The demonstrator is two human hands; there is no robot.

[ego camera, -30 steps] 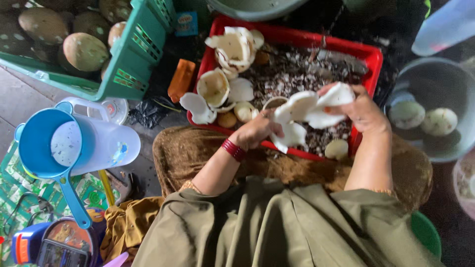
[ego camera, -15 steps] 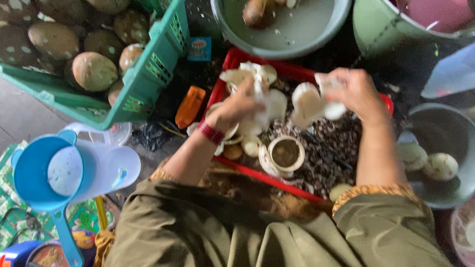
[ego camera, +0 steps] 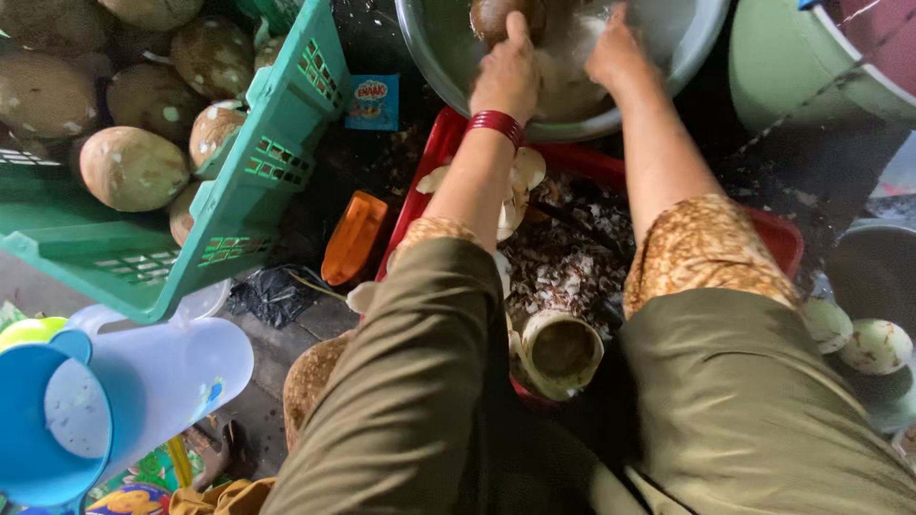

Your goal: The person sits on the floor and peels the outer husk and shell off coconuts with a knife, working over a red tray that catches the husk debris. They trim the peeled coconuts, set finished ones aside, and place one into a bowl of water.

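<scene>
Both arms reached forward: left hand (ego camera: 508, 72) grips coconut (ego camera: 496, 14) in basin (ego camera: 434, 52); right hand's (ego camera: 615, 52) grip unclear.

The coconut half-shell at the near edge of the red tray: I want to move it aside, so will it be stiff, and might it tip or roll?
The half-shell is probably rigid: its thick rim holds a clean round shape. Hollow, it is likely light for its size. It lies tilted on loose husk scraps at the red tray edge, so its rounded bottom may rock or roll if nudged.
</scene>
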